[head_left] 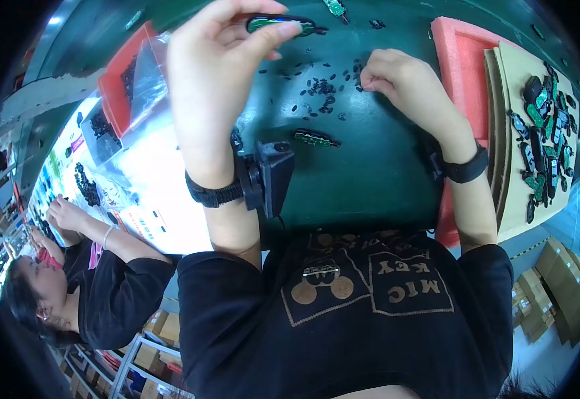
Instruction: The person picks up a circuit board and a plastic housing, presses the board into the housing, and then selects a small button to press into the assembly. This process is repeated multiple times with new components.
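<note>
My left hand (pixel 206 73) is raised at the upper left of the bench, its thumb and fingers closed on a long narrow green circuit board in a black casing (pixel 263 24). Low over the bench to the right, my right hand (pixel 401 74) has its fingertips pinched together beside scattered small black oval parts (pixel 322 88). Anything between those fingertips is hidden. A second cased circuit board (pixel 313 138) lies on the green bench (pixel 363 179) nearer to me, and a third (pixel 336 8) rests at the far edge of view.
Right of my right arm, a pink foam tray (pixel 468 80) borders cardboard sheets (pixel 517 206) heaped with cased boards (pixel 539 149). On the left stand a red bin (pixel 111 90) and a clear plastic bag (pixel 149 83). A co-worker's hand (pixel 67 216) works beyond them. Cardboard boxes (pixel 559 286) stand lower right.
</note>
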### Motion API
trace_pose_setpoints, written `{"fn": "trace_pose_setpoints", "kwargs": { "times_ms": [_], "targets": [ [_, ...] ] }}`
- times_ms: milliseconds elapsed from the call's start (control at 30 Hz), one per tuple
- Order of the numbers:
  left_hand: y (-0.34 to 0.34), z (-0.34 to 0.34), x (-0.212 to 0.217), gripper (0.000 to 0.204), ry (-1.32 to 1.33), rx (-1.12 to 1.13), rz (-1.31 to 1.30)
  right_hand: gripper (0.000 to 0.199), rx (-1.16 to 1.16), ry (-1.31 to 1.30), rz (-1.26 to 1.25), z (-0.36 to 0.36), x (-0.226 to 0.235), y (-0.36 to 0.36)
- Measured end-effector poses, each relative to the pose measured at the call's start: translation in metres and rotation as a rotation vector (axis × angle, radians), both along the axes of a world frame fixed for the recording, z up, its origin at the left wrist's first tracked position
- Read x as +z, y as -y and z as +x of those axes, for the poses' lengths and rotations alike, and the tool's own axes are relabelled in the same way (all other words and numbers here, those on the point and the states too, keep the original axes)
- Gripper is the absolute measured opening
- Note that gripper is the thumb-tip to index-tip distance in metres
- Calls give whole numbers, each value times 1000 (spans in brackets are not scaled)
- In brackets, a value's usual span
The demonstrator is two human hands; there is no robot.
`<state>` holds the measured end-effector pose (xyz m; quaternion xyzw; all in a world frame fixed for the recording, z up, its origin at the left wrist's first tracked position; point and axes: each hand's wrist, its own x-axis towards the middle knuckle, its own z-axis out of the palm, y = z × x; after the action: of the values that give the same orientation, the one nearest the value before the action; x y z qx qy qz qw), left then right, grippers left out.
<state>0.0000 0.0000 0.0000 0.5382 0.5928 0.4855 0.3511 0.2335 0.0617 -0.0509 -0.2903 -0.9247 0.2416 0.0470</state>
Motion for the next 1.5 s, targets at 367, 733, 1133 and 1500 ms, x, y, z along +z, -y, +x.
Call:
{"fn": "trace_pose_setpoints", "kwargs": {
  "times_ms": [367, 733, 1133, 1500],
  "targets": [
    [16, 48, 27, 21, 179, -20, -87, 9, -264, -519, 164, -12, 87, 30],
    [24, 59, 29, 21, -157, -5, 134, 12, -220, -486, 220, -13, 87, 32],
    [30, 64, 37, 24, -259, -29, 268, 13, -355, -470, 115, -19, 97, 42],
    [29, 65, 31, 28, -318, -67, 515, 15, -258, -788, 63, -12, 77, 40]
  ]
}}
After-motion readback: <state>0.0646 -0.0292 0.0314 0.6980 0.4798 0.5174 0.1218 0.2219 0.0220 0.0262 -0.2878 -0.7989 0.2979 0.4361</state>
